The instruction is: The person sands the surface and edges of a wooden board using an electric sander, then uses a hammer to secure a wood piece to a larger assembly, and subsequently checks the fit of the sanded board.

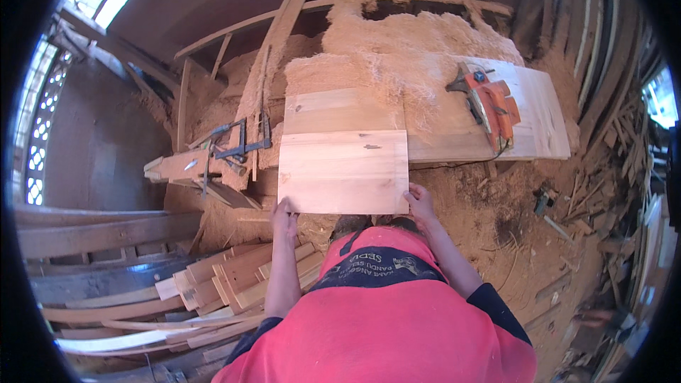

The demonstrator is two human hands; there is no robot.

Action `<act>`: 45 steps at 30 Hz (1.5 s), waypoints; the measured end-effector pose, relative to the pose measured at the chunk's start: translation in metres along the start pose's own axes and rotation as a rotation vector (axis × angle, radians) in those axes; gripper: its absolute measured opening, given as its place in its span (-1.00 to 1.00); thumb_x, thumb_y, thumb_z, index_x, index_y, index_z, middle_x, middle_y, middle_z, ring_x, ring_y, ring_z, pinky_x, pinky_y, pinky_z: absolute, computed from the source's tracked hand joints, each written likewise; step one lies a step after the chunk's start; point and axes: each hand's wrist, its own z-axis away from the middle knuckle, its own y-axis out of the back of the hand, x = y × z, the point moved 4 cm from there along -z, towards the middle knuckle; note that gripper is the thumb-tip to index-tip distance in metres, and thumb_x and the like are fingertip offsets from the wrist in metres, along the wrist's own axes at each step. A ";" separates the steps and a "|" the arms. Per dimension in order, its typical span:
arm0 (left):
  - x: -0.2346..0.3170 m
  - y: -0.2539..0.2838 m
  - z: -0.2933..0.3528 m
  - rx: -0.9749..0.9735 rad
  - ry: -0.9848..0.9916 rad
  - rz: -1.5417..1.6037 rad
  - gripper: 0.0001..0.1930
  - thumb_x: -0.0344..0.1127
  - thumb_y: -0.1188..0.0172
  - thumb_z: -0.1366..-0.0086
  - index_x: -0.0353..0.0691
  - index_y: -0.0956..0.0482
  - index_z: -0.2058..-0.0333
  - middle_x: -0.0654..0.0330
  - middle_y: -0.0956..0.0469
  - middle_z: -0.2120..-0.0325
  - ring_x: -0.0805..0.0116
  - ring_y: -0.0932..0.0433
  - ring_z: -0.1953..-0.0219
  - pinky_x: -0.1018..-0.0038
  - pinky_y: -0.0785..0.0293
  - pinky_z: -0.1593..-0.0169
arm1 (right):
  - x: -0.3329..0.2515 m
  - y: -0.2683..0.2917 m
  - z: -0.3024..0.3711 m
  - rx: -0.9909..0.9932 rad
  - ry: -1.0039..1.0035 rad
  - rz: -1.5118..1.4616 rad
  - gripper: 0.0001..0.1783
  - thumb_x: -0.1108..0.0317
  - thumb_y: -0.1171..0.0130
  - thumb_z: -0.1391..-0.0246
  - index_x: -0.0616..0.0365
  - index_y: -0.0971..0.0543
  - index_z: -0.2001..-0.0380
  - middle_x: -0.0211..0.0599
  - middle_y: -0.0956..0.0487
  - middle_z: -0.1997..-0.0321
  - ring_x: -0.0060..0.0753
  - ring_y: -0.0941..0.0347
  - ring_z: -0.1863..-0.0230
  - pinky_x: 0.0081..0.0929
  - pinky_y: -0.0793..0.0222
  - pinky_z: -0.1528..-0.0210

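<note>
Grips pale board (344, 170) by near corners, with left hand (284, 218) and right hand (420, 206), fingers narrowed on wood and partly hidden, probably for even support. Spans from front of torso to bench panel (333, 110), overlapping it in view; cannot tell whether resting there. Lies apart from orange planer (498, 106) at right, seemingly leaving handling room.
</note>
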 end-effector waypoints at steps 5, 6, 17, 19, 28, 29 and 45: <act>0.002 -0.030 -0.027 0.022 -0.088 -0.125 -0.67 -0.42 -0.18 -0.37 -0.16 -0.45 -0.09 0.20 -0.57 0.10 0.33 -0.58 0.13 0.26 -0.55 0.13 | -0.030 -0.006 -0.028 0.205 0.211 0.225 -0.54 0.48 -0.24 -0.16 0.30 -0.47 -0.13 -0.23 -0.63 0.11 -0.43 -0.55 0.14 -0.47 -0.48 0.07; 0.006 -0.032 -0.034 0.047 -0.119 -0.218 -0.71 -0.41 -0.19 -0.36 -0.18 -0.49 -0.04 0.23 -0.58 0.14 0.36 -0.59 0.19 0.32 -0.56 0.19 | -0.038 -0.011 -0.033 0.225 0.200 0.215 -0.54 0.48 -0.25 -0.14 0.29 -0.49 -0.12 -0.23 -0.62 0.14 -0.45 -0.53 0.18 -0.48 -0.46 0.10; 0.039 -0.084 -0.070 -0.037 -0.086 -0.525 -0.64 -0.43 -0.16 -0.37 -0.21 -0.50 -0.13 0.23 -0.62 0.20 0.36 -0.64 0.32 0.30 -0.70 0.35 | -0.064 -0.012 -0.092 0.218 0.315 0.396 -0.62 0.50 -0.26 -0.12 0.32 -0.60 -0.04 -0.35 -0.66 0.31 -0.59 -0.49 0.32 -0.56 -0.41 0.23; 0.040 -0.085 -0.071 -0.102 -0.067 -0.424 -0.65 -0.42 -0.17 -0.37 -0.21 -0.51 -0.13 0.24 -0.62 0.22 0.36 -0.64 0.33 0.30 -0.71 0.34 | -0.064 -0.011 -0.095 0.252 0.289 0.424 -0.60 0.49 -0.28 -0.09 0.32 -0.61 -0.04 -0.37 -0.66 0.29 -0.60 -0.48 0.33 -0.56 -0.41 0.22; 0.050 -0.082 -0.087 -0.041 -0.076 -0.516 -0.74 -0.40 -0.24 -0.34 -0.24 -0.60 0.00 0.29 -0.57 0.36 0.45 -0.57 0.42 0.38 -0.66 0.39 | -0.078 -0.016 -0.096 0.258 0.318 0.492 -0.65 0.48 -0.33 0.01 0.32 -0.68 0.10 -0.35 -0.67 0.37 -0.60 -0.50 0.34 -0.58 -0.43 0.21; 0.052 -0.079 -0.090 -0.051 -0.063 -0.536 -0.69 -0.41 -0.25 -0.33 -0.30 -0.58 -0.04 0.21 -0.64 0.25 0.40 -0.62 0.35 0.37 -0.66 0.38 | -0.078 -0.017 -0.096 0.256 0.313 0.497 -0.65 0.48 -0.33 0.01 0.32 -0.68 0.10 -0.35 -0.67 0.37 -0.60 -0.50 0.34 -0.58 -0.43 0.21; 0.100 -0.081 -0.096 -0.141 -0.218 -1.011 -0.77 -0.25 -0.30 -0.23 -0.31 -0.73 0.28 0.17 -0.65 0.55 0.44 -0.55 0.53 0.41 -0.47 0.37 | -0.104 -0.043 -0.090 0.443 0.183 0.921 -0.65 0.37 -0.30 -0.05 0.29 -0.67 0.08 -0.17 -0.71 0.23 -0.42 -0.61 0.21 -0.46 -0.47 0.09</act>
